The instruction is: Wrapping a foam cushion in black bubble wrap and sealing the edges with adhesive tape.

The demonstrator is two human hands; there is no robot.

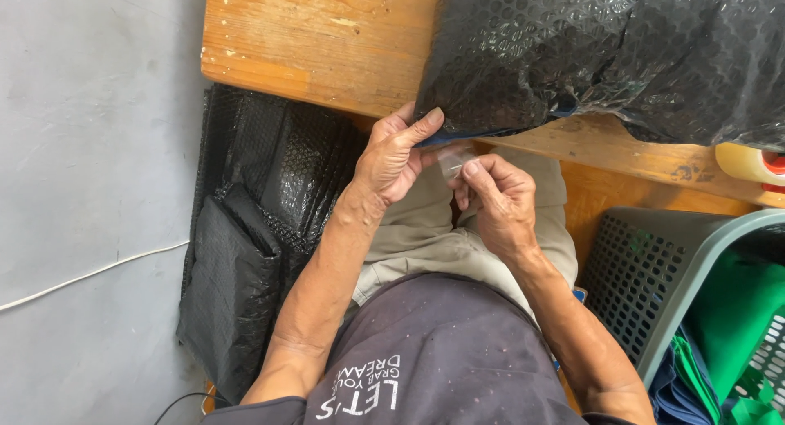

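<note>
A large parcel wrapped in black bubble wrap (605,57) lies on the wooden bench (319,49) in front of me. My left hand (396,155) grips the parcel's near lower edge, thumb on top of the wrap. Just right of it, my right hand (495,200) pinches a small piece of clear tape (454,159) between thumb and fingers, close below the parcel's edge. The two hands nearly touch above my lap.
Black bubble-wrapped packages (245,253) are stacked on the grey floor at the left, beside a white cable (90,269). A grey perforated basket (654,278) with green and blue cloth stands at the right. A tape roll (748,163) rests on the bench's right end.
</note>
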